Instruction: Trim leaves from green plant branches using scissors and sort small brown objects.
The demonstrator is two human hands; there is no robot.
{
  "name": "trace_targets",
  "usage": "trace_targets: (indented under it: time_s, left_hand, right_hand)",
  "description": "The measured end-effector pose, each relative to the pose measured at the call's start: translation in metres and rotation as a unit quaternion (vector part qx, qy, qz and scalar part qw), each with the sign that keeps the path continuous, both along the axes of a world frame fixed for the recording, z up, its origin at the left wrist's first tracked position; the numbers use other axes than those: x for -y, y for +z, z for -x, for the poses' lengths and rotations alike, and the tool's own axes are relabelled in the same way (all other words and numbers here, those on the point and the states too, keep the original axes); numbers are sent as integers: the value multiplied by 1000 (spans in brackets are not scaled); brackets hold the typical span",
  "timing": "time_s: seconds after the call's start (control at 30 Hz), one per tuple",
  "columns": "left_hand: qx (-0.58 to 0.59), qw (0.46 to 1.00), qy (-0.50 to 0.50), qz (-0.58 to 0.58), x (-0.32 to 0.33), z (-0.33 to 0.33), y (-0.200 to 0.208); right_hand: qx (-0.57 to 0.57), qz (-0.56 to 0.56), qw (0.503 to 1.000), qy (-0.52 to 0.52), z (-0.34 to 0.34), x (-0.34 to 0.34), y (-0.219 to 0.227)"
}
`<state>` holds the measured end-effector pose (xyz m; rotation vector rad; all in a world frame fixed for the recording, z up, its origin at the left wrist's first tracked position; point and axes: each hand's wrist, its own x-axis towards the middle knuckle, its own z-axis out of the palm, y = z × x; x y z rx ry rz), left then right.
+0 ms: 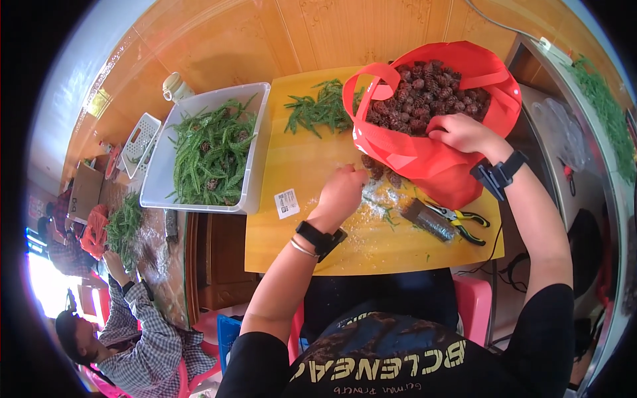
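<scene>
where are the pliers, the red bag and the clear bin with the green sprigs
pliers [458, 220]: head view, on the joint above the yellow handles
red bag [424, 162]: head view, on its front wall
clear bin [255, 152]: head view, on its right rim

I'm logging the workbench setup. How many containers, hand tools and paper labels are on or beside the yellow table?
Red bag of pine cones: 1
Clear plastic bin of green sprigs: 1
Pliers: 1
Dark brush-like tool: 1
Paper label: 1
Total: 5
</scene>
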<state>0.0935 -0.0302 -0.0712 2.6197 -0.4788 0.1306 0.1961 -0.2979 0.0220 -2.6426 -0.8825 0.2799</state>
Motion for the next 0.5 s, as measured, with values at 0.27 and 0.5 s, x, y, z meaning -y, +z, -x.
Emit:
trace_targets:
  time_s: [0.27, 0.5]
  left_hand:
    - [-284, 829, 41, 480, -22, 47, 34]
    - [-275, 655, 5, 704, -11, 61, -1]
  right_hand:
    - [-13, -268, 961, -67, 82, -15, 47]
    - [5, -82, 992, 94, 108, -48, -26]
